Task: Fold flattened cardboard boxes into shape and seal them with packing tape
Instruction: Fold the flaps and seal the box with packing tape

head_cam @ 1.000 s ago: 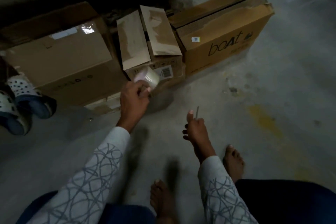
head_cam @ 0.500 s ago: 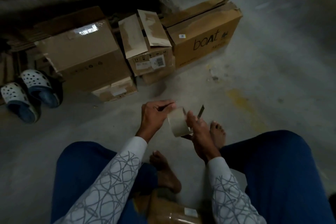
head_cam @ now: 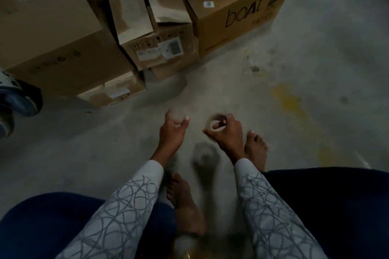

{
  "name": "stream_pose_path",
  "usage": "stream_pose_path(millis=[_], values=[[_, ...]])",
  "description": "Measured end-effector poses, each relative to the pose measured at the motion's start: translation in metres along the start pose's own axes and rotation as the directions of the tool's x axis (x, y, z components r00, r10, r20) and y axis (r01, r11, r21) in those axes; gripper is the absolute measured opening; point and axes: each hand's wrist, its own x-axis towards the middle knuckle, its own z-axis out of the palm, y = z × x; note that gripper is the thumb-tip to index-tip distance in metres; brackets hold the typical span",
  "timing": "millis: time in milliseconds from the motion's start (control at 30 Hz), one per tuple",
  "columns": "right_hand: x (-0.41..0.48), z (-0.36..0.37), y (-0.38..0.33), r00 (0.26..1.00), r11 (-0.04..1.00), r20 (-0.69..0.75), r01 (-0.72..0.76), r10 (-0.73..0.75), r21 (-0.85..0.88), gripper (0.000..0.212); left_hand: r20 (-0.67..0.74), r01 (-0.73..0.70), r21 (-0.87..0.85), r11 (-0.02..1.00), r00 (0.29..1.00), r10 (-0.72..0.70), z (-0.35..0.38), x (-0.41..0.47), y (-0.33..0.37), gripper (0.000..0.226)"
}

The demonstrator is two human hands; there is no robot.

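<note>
Cardboard boxes (head_cam: 52, 33) ahead | left hand (head_cam: 171, 130) fingers loosely curled, empty | right hand (head_cam: 226, 134) fingers grip tape roll (head_cam: 211, 126)

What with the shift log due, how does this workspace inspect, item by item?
Surface: bare concrete floor, with a yellow stain.
Job's things: tape roll; large closed box; open-flap box; "boat" box; small box at their base.
Clutter: shoe at the left edge.
Hands: left hand empty, fingers relaxed; right hand grips the tape roll.
Cables: nothing seen.
Surroundings: dim light; bare foot on the floor beside the right hand.
</note>
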Motion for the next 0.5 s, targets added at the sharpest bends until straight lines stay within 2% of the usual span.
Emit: stream_pose_path(millis=[100,200,267,367,500], values=[[0.034,0.032,0.028,1.000,0.992,0.022,0.005,-0.003,-0.124,0.058,0.098,-0.062,0.084,0.995,0.994,0.054,0.033,0.033,-0.023,0.047],[0.053,0.055,0.043,0.998,0.986,0.058,0.037,-0.028,-0.164,0.048,0.164,-0.021,0.098,0.995,0.986,0.005,0.056,0.061,-0.037,0.044],[0.063,0.066,0.051,0.996,0.982,0.065,0.065,-0.054,-0.180,0.043,0.158,0.016,0.053,0.998,0.987,-0.024,0.066,0.076,-0.045,0.050],[0.074,0.082,0.069,0.996,0.974,0.074,0.062,-0.046,-0.218,0.053,0.106,0.051,0.025,0.998,0.993,-0.053,0.072,0.089,-0.061,0.054],[0.074,0.087,0.080,0.998,0.963,0.063,-0.001,0.019,-0.271,0.050,0.093,0.101,-0.013,0.995,0.991,-0.099,0.075,0.091,-0.074,0.040]])
